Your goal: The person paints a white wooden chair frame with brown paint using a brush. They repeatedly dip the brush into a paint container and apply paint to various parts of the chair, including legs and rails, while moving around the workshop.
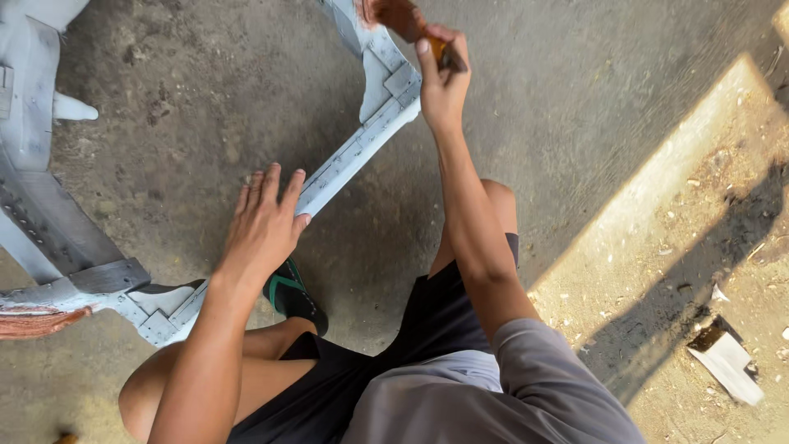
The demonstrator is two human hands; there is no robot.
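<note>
A grey-painted metal frame (pixel 353 156) lies on the concrete floor, made of bolted angle bars. My left hand (pixel 265 222) rests flat on its long bar, fingers spread. Higher up, my right hand (pixel 442 78) grips the handle of a paintbrush (pixel 403 18), whose reddish-brown bristles touch the frame near its upper corner joint. I am crouched, with my knees and a dark sandal with green straps (pixel 292 294) just below the bar.
The frame's other side (pixel 41 214) runs along the left edge, with a reddish-brown painted end (pixel 33 322) at the lower left. Sunlit dirt with debris and a flat white scrap (pixel 727 362) lies to the right.
</note>
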